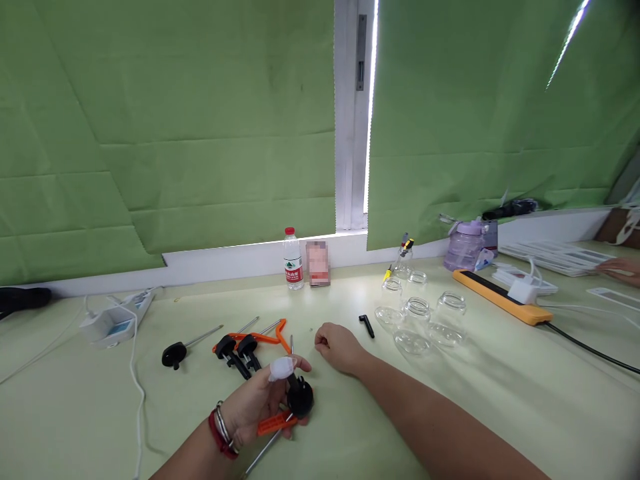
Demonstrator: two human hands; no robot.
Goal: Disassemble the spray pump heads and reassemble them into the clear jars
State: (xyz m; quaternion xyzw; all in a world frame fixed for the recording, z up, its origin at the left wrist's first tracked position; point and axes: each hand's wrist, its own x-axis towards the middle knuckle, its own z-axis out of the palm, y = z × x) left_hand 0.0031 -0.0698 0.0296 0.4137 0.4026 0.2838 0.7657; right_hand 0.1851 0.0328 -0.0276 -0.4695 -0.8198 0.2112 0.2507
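Observation:
My left hand (255, 403) is closed around a black round cap with a metal rod (300, 399); an orange strip lies by its fingers. A whitish translucent piece (281, 368) shows at the thumb; I cannot tell whether it belongs to the held part. My right hand (340, 347) is on or just above the table, fingers curled, and whatever they may pinch is hidden. Left of it lie two black cap assemblies (237, 348) with orange crank-shaped handles (260, 338). Farther left is another black cap with a rod (175, 355). A small black crank-like piece (367, 326) lies right of my right hand.
Several clear glass jars (415, 327) stand at the right, with yellow-handled tools (407, 247) behind. A water bottle (293, 260), purple jug (465, 247), orange power strip (500, 298) and white power strip (117, 320) are around. Another person's hand (620, 269) is at far right.

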